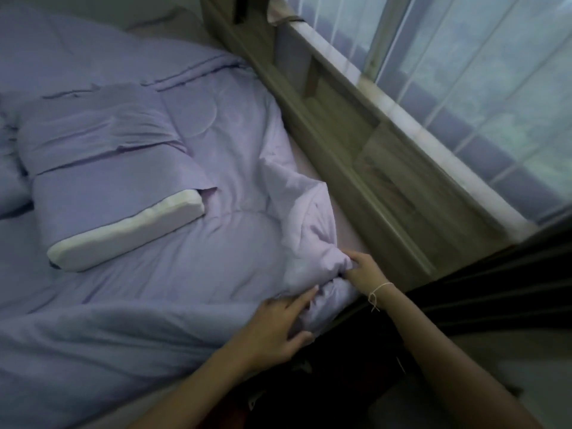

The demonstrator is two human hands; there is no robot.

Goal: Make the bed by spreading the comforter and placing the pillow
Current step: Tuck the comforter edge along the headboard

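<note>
Bed (312, 193), both hands gripping comforter (192, 252)

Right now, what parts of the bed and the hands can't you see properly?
Head view only:
- Right hand: fingertips buried in the bunched comforter.
- Left hand: palm hidden, turned down on the fabric.
- Pillow: its cover hides most of it.
- Second pillow: cut off by the left edge.
- Window: outside is blurred by the curtain.
</note>
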